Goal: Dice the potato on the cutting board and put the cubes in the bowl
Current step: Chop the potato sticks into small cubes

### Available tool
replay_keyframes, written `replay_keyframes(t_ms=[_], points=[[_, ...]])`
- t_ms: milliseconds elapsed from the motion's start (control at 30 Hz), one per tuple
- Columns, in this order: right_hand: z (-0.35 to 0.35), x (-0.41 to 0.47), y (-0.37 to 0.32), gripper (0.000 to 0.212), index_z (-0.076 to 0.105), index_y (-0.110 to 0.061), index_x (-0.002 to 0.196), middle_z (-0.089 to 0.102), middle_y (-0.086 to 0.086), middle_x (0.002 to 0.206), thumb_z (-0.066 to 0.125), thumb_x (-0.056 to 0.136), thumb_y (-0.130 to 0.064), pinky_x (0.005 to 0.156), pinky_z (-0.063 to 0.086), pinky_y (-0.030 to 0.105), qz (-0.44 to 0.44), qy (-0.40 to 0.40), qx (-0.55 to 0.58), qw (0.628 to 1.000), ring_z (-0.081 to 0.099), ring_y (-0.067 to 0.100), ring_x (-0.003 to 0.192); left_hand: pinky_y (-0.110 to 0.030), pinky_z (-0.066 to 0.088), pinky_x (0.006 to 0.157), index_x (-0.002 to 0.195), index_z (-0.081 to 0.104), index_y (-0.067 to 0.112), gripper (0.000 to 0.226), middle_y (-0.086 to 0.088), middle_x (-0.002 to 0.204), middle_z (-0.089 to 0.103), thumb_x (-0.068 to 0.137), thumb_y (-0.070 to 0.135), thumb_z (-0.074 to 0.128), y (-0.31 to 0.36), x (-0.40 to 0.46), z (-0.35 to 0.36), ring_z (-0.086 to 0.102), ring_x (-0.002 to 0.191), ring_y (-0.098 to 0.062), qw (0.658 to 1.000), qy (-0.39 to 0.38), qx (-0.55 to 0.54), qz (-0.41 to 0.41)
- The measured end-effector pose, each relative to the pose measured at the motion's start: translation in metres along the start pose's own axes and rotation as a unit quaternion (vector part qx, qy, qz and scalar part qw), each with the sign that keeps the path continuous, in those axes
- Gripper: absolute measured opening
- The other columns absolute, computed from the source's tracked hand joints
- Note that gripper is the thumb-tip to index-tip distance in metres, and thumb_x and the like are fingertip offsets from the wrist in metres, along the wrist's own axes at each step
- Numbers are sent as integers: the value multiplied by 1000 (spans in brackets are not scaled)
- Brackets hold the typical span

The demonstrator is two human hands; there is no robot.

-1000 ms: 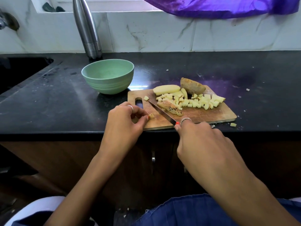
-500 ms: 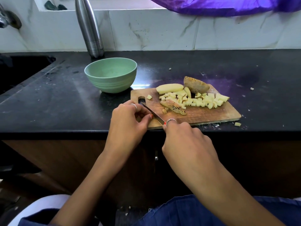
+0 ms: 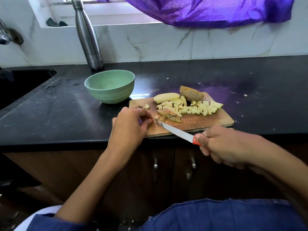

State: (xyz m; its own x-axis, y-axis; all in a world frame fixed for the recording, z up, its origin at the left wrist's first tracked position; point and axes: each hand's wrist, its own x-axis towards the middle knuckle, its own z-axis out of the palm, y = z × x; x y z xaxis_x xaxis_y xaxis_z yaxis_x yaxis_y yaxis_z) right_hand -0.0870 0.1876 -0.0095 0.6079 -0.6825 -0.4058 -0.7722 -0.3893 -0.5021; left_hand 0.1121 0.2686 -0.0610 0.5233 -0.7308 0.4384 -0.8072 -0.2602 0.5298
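Note:
A wooden cutting board (image 3: pixel 202 125) lies at the counter's front edge. On it are a pile of pale potato cubes (image 3: pixel 197 108), a peeled slab (image 3: pixel 166 97), a skin-on chunk (image 3: pixel 191 95) and a skin-on strip (image 3: pixel 170 116). The green bowl (image 3: pixel 110 86) stands left of the board, and I see nothing inside it. My right hand (image 3: pixel 225 145) grips the red handle of a knife (image 3: pixel 176 132), whose tip touches small pieces (image 3: pixel 157 117) near my left thumb. My left hand (image 3: pixel 131 127) rests on the board's left end with fingers curled, and nothing shows in it.
A steel bottle (image 3: pixel 88 35) stands behind the bowl against the tiled wall. A dark sink (image 3: pixel 21 82) lies at the far left. Purple cloth (image 3: pixel 208 10) hangs above the counter. Small potato scraps (image 3: pixel 245 95) are scattered on the black counter to the right.
My right hand has drawn back to the right and off the board with the knife, so more blade shows. The left hand stays at the board's left end.

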Motion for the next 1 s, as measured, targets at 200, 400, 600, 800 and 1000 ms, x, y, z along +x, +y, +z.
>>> replay_keyframes(t_ms=[200,400,600,800,1000], points=[[-22,-6,15,44,52,-13,73,43,-4,42,32,100,-41,34,27,16,14,-73,5,997,32,9,34,-39,47,80,88,73,26,12,26,68,45,81,17,71,7,14,6,49,82,-12,999,-4,3,35],[-25,-2,25,43,54,-13,76,41,-6,42,32,100,-41,34,25,17,-14,-107,32,994,31,7,34,-43,47,84,97,70,23,19,17,85,62,83,11,67,10,23,8,51,85,-16,995,-8,18,101],[-22,0,36,43,55,-13,76,41,-7,43,33,99,-42,34,24,17,-29,-105,65,992,30,7,35,-41,49,88,109,70,24,21,6,112,64,90,23,62,23,48,-3,58,104,-15,942,-187,80,266],[-18,2,47,43,55,-12,76,40,-7,43,34,99,-42,33,24,17,-45,-76,85,992,28,7,34,-33,49,85,105,73,19,21,4,110,65,87,11,65,35,62,-1,60,96,-18,906,-240,126,325],[-17,4,51,42,55,-13,78,41,-6,44,33,99,-42,33,26,18,-51,-75,89,992,29,7,34,-38,50,78,98,71,18,16,4,102,65,86,9,64,36,61,-2,61,87,-21,903,-236,123,338]])
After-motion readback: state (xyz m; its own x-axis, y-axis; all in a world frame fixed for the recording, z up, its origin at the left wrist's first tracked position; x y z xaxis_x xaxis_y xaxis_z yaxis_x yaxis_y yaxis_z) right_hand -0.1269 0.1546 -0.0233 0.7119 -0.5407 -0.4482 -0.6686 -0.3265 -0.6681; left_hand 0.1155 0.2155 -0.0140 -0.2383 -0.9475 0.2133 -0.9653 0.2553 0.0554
